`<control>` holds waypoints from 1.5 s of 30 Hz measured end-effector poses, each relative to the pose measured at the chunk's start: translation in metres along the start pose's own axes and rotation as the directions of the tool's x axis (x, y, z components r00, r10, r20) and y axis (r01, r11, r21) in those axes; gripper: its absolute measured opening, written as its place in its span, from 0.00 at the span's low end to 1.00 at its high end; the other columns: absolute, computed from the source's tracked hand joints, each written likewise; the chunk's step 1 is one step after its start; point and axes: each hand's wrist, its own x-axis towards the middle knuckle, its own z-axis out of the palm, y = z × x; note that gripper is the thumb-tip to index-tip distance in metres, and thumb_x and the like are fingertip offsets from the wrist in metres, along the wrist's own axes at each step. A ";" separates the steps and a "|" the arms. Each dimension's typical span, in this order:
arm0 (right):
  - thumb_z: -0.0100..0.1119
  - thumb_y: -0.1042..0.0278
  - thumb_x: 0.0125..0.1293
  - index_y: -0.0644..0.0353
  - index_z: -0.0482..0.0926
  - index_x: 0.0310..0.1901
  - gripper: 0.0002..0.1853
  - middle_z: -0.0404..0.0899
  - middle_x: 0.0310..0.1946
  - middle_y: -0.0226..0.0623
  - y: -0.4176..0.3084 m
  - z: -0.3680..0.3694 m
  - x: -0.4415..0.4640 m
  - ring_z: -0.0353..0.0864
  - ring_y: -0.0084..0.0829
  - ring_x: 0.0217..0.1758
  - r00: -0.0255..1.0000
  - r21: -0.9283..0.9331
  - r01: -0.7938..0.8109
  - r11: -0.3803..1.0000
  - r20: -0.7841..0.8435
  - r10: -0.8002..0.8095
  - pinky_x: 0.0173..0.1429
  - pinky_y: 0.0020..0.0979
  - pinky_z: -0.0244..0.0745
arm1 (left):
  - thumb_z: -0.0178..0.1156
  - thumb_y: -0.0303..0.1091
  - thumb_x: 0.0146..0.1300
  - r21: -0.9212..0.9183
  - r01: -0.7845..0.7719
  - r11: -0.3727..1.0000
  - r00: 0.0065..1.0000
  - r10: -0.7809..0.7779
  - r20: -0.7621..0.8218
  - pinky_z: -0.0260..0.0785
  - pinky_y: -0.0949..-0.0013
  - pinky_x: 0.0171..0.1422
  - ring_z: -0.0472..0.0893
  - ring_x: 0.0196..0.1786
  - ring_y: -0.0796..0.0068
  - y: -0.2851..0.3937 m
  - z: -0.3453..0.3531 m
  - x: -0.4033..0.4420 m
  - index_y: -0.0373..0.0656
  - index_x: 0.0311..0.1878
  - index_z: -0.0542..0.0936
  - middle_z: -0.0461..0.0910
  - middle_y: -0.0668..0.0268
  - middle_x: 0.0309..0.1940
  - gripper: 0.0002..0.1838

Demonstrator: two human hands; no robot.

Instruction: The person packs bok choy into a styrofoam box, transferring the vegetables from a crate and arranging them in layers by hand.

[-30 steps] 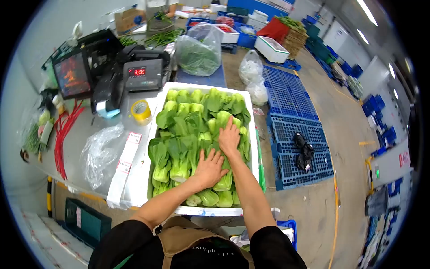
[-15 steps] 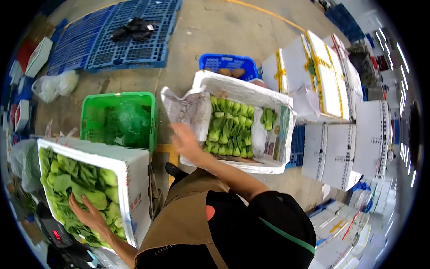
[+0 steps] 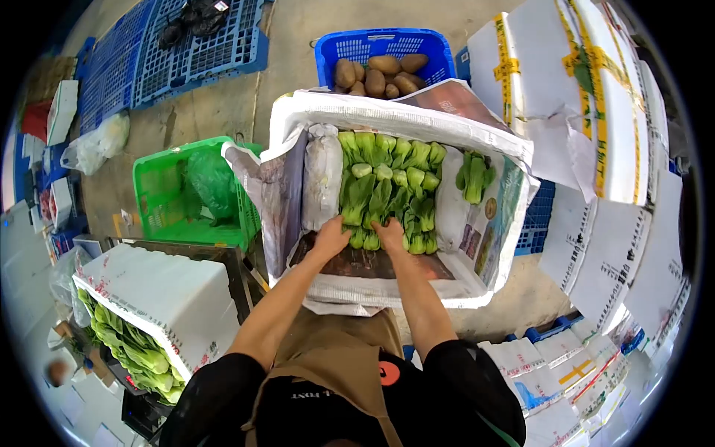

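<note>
Rows of green bok choy (image 3: 378,192) fill the middle of a foam box lined with newspaper (image 3: 350,296) in front of me. My left hand (image 3: 332,238) is at the left end of the nearest row, fingers curled around bok choy there. Close beside it, my right hand (image 3: 389,235) grips bok choy in the same row; its fingertips are partly hidden among the leaves. One separate bok choy (image 3: 474,179) lies at the right, past a pale wrapped bundle (image 3: 450,205). A similar bundle (image 3: 322,182) sits at the left of the rows.
A second foam box (image 3: 167,287) with greens stands at lower left. Behind it is a green crate (image 3: 160,190) holding a plastic bag. Potatoes (image 3: 383,74) lie in a blue crate (image 3: 439,52) beyond the lined box. Taped foam boxes (image 3: 551,82) are stacked at right.
My left hand has left the greens in the lower-left box and come to the lined box. My right hand has moved from that box's near-left edge onto the bok choy. The view has turned.
</note>
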 end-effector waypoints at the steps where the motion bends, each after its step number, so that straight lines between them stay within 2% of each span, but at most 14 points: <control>1: 0.73 0.53 0.53 0.72 0.78 0.41 0.27 0.81 0.38 0.54 -0.015 -0.002 0.001 0.81 0.48 0.43 0.981 -0.043 -0.154 0.987 0.114 0.158 0.46 0.43 0.74 | 0.65 0.33 0.53 0.052 0.016 0.999 1.000 -0.014 -0.024 0.71 0.54 0.54 0.78 0.52 0.47 -0.005 0.018 0.018 0.30 0.53 0.74 0.79 0.46 0.47 0.26; 6: 0.73 0.52 0.52 0.72 0.74 0.51 0.34 0.79 0.48 0.55 -0.015 0.024 0.016 0.79 0.52 0.51 0.976 -0.064 -0.212 0.975 0.035 0.215 0.54 0.45 0.74 | 0.69 0.31 0.49 0.438 0.115 0.892 0.991 -0.071 -0.117 0.65 0.55 0.62 0.72 0.55 0.46 0.012 0.057 0.057 0.27 0.54 0.71 0.74 0.45 0.49 0.30; 11: 0.71 0.55 0.51 0.71 0.75 0.52 0.32 0.79 0.48 0.57 -0.044 0.011 0.017 0.79 0.52 0.51 0.954 -0.133 -0.282 0.950 0.063 0.292 0.56 0.45 0.74 | 0.65 0.30 0.49 0.466 0.192 0.864 0.959 -0.063 -0.278 0.64 0.56 0.58 0.73 0.53 0.51 -0.003 0.079 0.073 0.34 0.44 0.74 0.78 0.50 0.42 0.20; 16: 0.67 0.59 0.48 0.71 0.81 0.39 0.23 0.83 0.37 0.55 -0.053 -0.002 -0.014 0.83 0.50 0.42 0.988 -0.122 -0.154 0.981 -0.038 0.150 0.49 0.43 0.75 | 0.64 0.30 0.46 0.146 0.235 0.961 0.963 -0.211 -0.167 0.67 0.51 0.54 0.75 0.49 0.49 0.006 0.045 0.060 0.38 0.41 0.75 0.80 0.51 0.40 0.17; 18: 0.65 0.62 0.49 0.71 0.82 0.36 0.19 0.84 0.32 0.50 -0.027 -0.006 -0.025 0.83 0.41 0.37 0.999 0.120 0.040 0.992 -0.027 -0.037 0.44 0.39 0.75 | 0.65 0.32 0.44 0.051 0.167 0.985 0.964 -0.152 -0.219 0.68 0.45 0.52 0.77 0.46 0.44 0.007 0.041 0.042 0.39 0.42 0.76 0.81 0.50 0.38 0.19; 21: 0.59 0.75 0.58 0.70 0.81 0.44 0.12 0.82 0.36 0.34 -0.033 -0.044 -0.059 0.80 0.29 0.35 0.977 0.517 -0.059 0.854 0.204 -0.056 0.42 0.30 0.75 | 0.66 0.40 0.47 -0.043 0.128 0.991 0.970 -0.134 -0.204 0.72 0.50 0.49 0.81 0.43 0.47 0.038 0.011 0.005 0.39 0.42 0.79 0.82 0.51 0.35 0.20; 23: 0.57 0.77 0.59 0.66 0.77 0.48 0.14 0.81 0.37 0.36 -0.106 -0.101 -0.110 0.80 0.30 0.36 0.885 0.505 -0.377 0.776 0.444 0.140 0.37 0.30 0.77 | 0.65 0.42 0.49 -0.292 -0.083 0.953 0.935 -0.027 -0.353 0.72 0.53 0.50 0.79 0.47 0.49 0.036 0.023 -0.007 0.39 0.41 0.79 0.80 0.51 0.42 0.19; 27: 0.54 0.67 0.62 0.68 0.76 0.48 0.16 0.78 0.41 0.41 -0.163 -0.115 -0.147 0.75 0.34 0.37 0.964 0.413 -0.132 0.901 0.264 0.021 0.34 0.41 0.77 | 0.63 0.36 0.50 -0.317 -0.120 0.941 0.911 -0.023 -0.411 0.70 0.53 0.55 0.76 0.54 0.51 0.092 -0.078 -0.068 0.41 0.53 0.75 0.77 0.54 0.49 0.24; 28: 0.51 0.65 0.68 0.67 0.74 0.47 0.14 0.75 0.38 0.42 -0.178 -0.121 -0.162 0.75 0.39 0.36 0.913 0.437 0.168 0.884 0.270 -0.306 0.39 0.43 0.74 | 0.63 0.35 0.53 -0.295 -0.146 0.944 0.896 -0.001 -0.445 0.70 0.53 0.55 0.75 0.55 0.52 0.108 -0.121 -0.099 0.41 0.53 0.75 0.76 0.54 0.50 0.23; 30: 0.53 0.65 0.67 0.67 0.74 0.50 0.15 0.77 0.42 0.41 -0.247 -0.110 -0.193 0.76 0.36 0.37 0.920 0.480 0.216 0.850 0.190 -0.342 0.40 0.40 0.74 | 0.64 0.36 0.54 -0.221 -0.209 0.953 0.789 0.031 -0.614 0.69 0.53 0.56 0.75 0.55 0.50 0.120 -0.188 -0.152 0.40 0.54 0.74 0.75 0.53 0.51 0.23; 32: 0.55 0.64 0.67 0.68 0.73 0.55 0.19 0.77 0.48 0.40 -0.320 -0.109 -0.264 0.77 0.32 0.42 0.782 0.524 0.414 0.744 0.213 -0.585 0.46 0.34 0.74 | 0.66 0.36 0.53 0.001 -0.389 0.921 0.440 0.186 -0.879 0.69 0.54 0.57 0.75 0.54 0.50 0.097 -0.231 -0.195 0.39 0.55 0.72 0.75 0.52 0.51 0.26; 36: 0.55 0.72 0.67 0.70 0.72 0.57 0.19 0.77 0.51 0.40 -0.416 -0.045 -0.358 0.76 0.27 0.50 0.278 0.794 0.405 0.454 0.366 -0.888 0.54 0.28 0.71 | 0.70 0.36 0.50 0.202 -0.277 0.939 -0.005 0.209 -0.978 0.71 0.57 0.56 0.78 0.51 0.52 0.065 -0.325 -0.364 0.36 0.54 0.73 0.75 0.51 0.49 0.29; 40: 0.55 0.77 0.64 0.72 0.75 0.52 0.15 0.78 0.48 0.40 -0.478 0.044 -0.482 0.75 0.27 0.49 -0.063 0.816 0.395 0.423 0.483 -0.873 0.54 0.27 0.69 | 0.69 0.34 0.54 0.036 -0.105 0.994 -0.278 0.005 -0.961 0.76 0.63 0.51 0.80 0.48 0.60 -0.006 -0.360 -0.483 0.34 0.58 0.71 0.77 0.53 0.47 0.30; 45: 0.61 0.68 0.59 0.72 0.77 0.45 0.16 0.81 0.35 0.39 -0.503 0.143 -0.545 0.77 0.25 0.37 -0.175 0.657 0.666 0.353 0.598 -0.782 0.44 0.26 0.72 | 0.68 0.36 0.57 -0.319 0.064 0.945 -0.503 -0.246 -0.829 0.75 0.62 0.53 0.79 0.48 0.62 -0.121 -0.384 -0.567 0.34 0.55 0.72 0.78 0.52 0.47 0.26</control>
